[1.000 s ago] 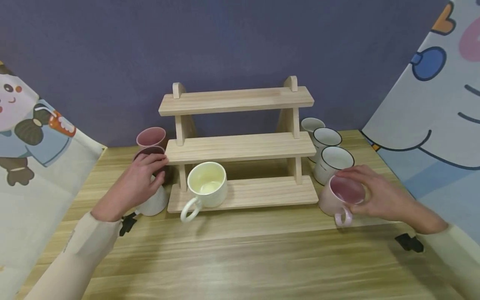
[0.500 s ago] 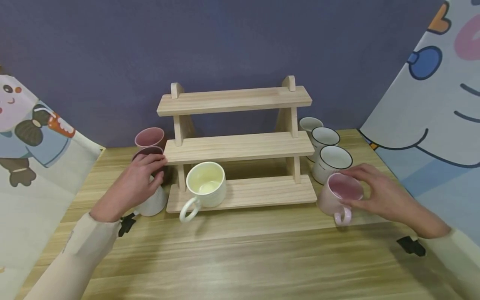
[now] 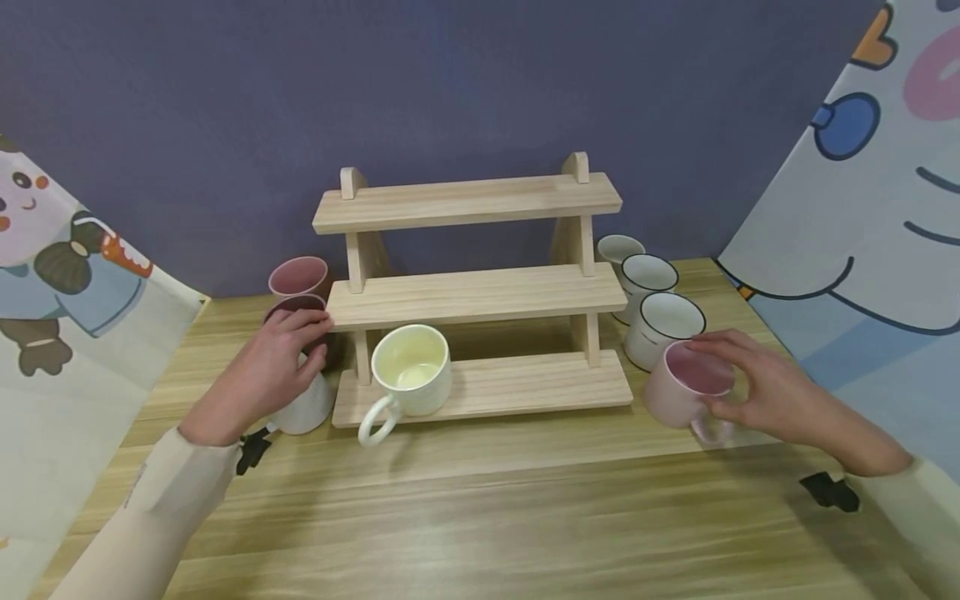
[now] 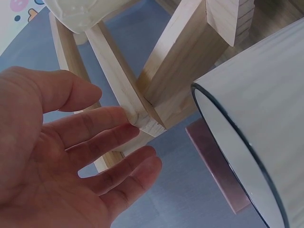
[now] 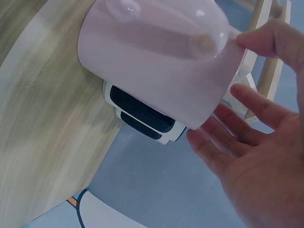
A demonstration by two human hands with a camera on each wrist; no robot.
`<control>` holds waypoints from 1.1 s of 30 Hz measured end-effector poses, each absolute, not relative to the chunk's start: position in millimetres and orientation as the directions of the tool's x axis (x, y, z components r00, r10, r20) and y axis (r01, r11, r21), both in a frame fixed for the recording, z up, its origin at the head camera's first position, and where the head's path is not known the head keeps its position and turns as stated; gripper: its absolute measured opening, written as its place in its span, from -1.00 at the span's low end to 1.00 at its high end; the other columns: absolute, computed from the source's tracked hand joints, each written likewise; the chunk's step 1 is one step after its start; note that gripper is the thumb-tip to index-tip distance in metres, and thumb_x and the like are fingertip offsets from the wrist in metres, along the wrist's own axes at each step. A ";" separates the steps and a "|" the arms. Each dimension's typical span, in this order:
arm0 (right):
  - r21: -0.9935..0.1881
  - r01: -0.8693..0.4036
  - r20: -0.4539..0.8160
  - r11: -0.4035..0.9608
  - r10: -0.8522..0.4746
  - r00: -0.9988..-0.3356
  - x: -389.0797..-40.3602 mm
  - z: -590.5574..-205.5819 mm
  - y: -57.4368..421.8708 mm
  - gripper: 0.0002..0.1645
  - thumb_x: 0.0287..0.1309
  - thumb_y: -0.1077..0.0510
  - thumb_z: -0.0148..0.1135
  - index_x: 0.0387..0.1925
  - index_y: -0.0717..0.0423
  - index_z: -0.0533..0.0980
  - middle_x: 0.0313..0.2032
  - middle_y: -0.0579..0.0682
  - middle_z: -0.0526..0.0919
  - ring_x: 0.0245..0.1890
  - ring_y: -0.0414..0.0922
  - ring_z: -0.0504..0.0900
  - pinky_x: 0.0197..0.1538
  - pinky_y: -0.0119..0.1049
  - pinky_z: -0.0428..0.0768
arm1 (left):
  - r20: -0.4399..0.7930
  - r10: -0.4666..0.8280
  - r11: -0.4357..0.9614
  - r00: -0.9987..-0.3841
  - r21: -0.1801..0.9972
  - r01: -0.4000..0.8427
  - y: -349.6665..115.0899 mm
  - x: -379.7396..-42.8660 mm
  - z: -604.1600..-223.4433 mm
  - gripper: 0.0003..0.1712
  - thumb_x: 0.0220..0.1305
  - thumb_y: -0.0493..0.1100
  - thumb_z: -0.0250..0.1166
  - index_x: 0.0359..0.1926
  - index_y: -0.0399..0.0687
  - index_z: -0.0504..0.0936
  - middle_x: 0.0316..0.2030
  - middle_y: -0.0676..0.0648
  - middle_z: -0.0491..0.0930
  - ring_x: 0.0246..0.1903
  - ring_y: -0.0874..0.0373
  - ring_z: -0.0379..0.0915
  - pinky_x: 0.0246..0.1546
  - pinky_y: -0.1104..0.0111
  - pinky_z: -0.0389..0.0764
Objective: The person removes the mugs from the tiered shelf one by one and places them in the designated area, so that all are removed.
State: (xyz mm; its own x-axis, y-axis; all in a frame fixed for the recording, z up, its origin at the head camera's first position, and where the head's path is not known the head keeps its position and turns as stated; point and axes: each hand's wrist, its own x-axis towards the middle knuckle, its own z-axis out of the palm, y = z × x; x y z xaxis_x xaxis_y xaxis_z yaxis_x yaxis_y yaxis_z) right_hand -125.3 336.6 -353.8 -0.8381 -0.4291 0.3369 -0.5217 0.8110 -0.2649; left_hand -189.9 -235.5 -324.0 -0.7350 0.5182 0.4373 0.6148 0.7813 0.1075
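Note:
In the head view my right hand point(image 3: 776, 392) holds a pink mug point(image 3: 671, 396) by its rim, thumb at the near side and fingers at the far side. The right wrist view shows the mug's glossy pink wall and handle close up. My left hand point(image 3: 273, 362) touches the left end of the middle tier of a wooden three-tier shelf point(image 3: 480, 296) with its fingertips. In the left wrist view its fingers are loosely extended, holding nothing. Under that hand stand a white mug point(image 3: 306, 408) and a dark mug point(image 3: 296, 305), partly hidden.
A pale yellow mug point(image 3: 423, 393) sits on the bottom tier, handle toward me. Behind the pink mug stand white mugs with dark rims point(image 3: 656, 337) and another pale mug point(image 3: 619, 248). A rose mug point(image 3: 298, 275) stands at back left. A dark wall point(image 3: 465, 83) rises behind.
The pink mug has turned in my right hand, its handle swinging to the right, and it has shifted slightly right. My left hand stays at the shelf's end.

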 end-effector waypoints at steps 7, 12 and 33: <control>-0.263 -0.528 0.336 0.808 -0.436 -0.835 -128.8 -353.9 338.4 -0.14 -0.47 0.32 0.53 0.08 0.22 0.48 0.03 0.10 0.47 -0.06 0.08 0.50 -0.21 -0.05 0.51 | 0.437 0.517 0.781 -0.736 0.110 0.614 -236.0 -189.8 -324.0 -0.61 0.07 -0.36 0.25 -0.03 -0.46 0.58 -0.02 -0.34 0.51 -0.06 -0.25 0.35 -0.02 -0.04 0.35; -0.247 -0.592 0.392 0.767 -0.479 -0.785 -136.1 -346.8 335.8 -0.15 -0.45 0.30 0.57 0.07 0.25 0.48 0.03 0.09 0.47 -0.03 0.05 0.46 -0.05 -0.55 0.32 | 0.437 0.516 0.781 -0.736 0.112 0.614 -236.4 -189.8 -323.9 -0.60 0.07 -0.36 0.25 -0.03 -0.46 0.58 -0.01 -0.34 0.51 -0.06 -0.25 0.35 -0.02 -0.04 0.35; -0.262 -0.587 0.289 0.766 -0.518 -0.805 -197.0 -308.7 282.8 -0.43 0.09 0.13 0.35 0.11 0.27 0.45 0.11 0.11 0.44 0.09 0.07 0.44 0.02 0.02 0.44 | 0.449 0.519 0.776 -0.727 0.109 0.621 -235.3 -188.4 -323.3 -0.61 0.06 -0.37 0.25 -0.04 -0.46 0.58 -0.03 -0.34 0.52 -0.07 -0.24 0.36 -0.01 -0.04 0.34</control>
State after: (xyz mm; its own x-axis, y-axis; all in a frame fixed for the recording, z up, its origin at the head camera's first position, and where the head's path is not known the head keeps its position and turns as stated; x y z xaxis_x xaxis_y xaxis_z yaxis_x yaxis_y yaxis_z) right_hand -197.0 282.8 -308.7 -0.8048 -0.5181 0.2895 -0.5873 0.7657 -0.2624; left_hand -188.4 -235.3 -323.3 -0.7274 0.5193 0.4486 0.6212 0.7760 0.1090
